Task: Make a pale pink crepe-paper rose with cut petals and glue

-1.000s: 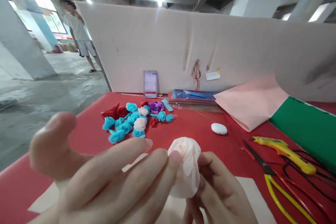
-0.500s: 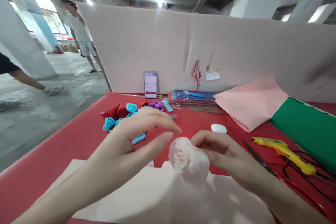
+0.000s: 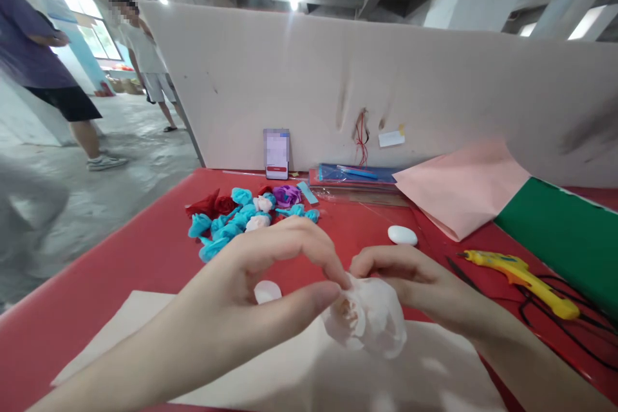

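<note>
One pale paper flower (image 3: 381, 318): I see left hand (image 3: 229, 296) pinching its rim narrowly, right hand (image 3: 425, 277) holding its far side, fingertips partly hidden.

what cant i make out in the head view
In the head view:
right hand: some fingertips, behind the pale ruffled paper flower
dark pointed metal blade: lower end, behind the right forearm
upright rectangular phone: screen text, pixelated
purple-shirted person: cut off by left edge

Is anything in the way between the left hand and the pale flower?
Nothing visible: the left hand has thumb and fingertip at the edge of the pale flower, and the right hand holds its other side.
</note>
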`<state>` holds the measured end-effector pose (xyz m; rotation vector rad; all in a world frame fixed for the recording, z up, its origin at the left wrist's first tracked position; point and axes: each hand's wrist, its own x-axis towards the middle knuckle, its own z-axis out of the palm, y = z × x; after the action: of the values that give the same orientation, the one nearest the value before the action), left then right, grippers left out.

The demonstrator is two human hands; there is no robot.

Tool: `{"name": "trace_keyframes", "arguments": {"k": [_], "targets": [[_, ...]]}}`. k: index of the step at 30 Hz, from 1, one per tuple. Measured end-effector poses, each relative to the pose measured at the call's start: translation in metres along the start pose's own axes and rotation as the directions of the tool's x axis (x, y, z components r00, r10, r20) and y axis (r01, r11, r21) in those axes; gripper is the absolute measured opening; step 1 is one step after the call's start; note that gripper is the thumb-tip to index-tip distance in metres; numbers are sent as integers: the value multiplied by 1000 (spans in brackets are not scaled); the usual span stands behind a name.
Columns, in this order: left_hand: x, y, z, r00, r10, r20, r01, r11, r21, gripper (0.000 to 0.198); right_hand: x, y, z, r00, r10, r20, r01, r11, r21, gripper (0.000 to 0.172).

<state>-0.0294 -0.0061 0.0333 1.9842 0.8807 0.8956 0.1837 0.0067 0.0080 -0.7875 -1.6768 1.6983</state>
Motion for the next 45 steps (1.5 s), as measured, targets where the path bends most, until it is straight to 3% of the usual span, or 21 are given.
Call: {"name": "trace_keyframes", "arguments": {"k": [7,14,25,30,33,38,45], "targets": [[-2,-1,-3,995,-57,85,49,994,94,11,0,-2,0,997,-29,70,35,996,-84,8],[-1,0,-1,983,-110,145,109,994,12,11,2,3,0,996,-3,87,13,993,-116,9],[-1,-3,3,988,-139,60,127,977,174,10,1,1,5,999,38,35,-26,958,-286,10],[0,-5,6,995,-89,51,74,969,236,13,0,1,9,1000,22,3,-19,915,-404,12],[1,-5,5,997,-67,21,61,971,230,17,-1,1,10,999,-38,3,35,897,-440,13],[2,-3,-5,999,-31,-41,36,993,113,21,-2,-1,9,966,-260,14,227,817,-530,11],[-2,-1,-7,986,-115,121,106,991,83,18,-4,-2,5,910,-398,119,390,724,-569,11]]}}
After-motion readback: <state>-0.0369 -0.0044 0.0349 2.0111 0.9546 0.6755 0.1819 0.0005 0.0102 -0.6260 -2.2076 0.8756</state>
